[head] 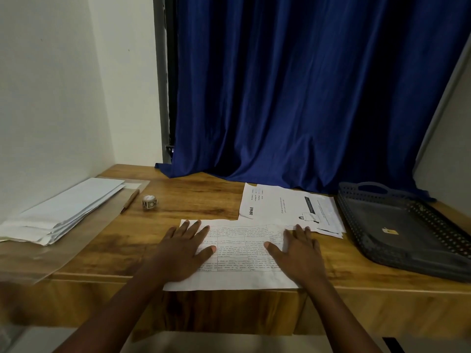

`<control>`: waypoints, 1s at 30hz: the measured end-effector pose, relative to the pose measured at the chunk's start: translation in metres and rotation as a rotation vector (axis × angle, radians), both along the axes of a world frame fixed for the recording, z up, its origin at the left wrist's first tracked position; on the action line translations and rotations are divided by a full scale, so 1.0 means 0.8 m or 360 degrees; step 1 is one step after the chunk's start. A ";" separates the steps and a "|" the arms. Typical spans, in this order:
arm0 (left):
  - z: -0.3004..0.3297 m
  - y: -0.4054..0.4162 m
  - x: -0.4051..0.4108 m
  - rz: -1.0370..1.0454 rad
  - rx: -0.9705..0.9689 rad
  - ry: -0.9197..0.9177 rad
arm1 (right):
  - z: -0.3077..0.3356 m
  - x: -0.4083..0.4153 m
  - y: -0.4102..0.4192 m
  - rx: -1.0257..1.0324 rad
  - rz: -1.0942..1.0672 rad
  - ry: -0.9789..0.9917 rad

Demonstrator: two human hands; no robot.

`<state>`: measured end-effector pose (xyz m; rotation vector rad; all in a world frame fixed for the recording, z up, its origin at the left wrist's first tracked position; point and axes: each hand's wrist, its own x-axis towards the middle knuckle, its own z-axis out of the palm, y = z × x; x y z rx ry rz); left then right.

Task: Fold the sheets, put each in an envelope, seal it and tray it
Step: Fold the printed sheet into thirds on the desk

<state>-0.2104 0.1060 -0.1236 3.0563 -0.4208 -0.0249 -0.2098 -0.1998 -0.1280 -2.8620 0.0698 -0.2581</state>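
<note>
Head view: left hand [184, 247] and right hand [297, 247], fingers spread flat, press a printed sheet [242, 253] onto the grained wooden worktop [193, 200] beside a perforated plastic tray [397, 228].

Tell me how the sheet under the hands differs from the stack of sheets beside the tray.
The sheet under the hands is one page of a printed table, near the desk's front edge; both the left hand and right hand press it flat. The stack of sheets is several fanned pages with a logo and drawing, farther back, untouched. Both are white, printed and unfolded.
</note>
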 end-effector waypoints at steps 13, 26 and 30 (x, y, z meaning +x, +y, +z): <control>0.003 -0.003 -0.004 0.0006 -0.0011 -0.0028 | 0.002 -0.005 -0.024 0.1492 0.0121 -0.0251; 0.025 -0.006 -0.003 -0.0001 -0.0117 0.0191 | 0.010 -0.001 -0.031 0.1571 0.0122 -0.0235; 0.030 -0.043 -0.009 -0.0182 -0.0094 -0.0009 | 0.010 -0.002 -0.031 0.1603 0.0136 -0.0250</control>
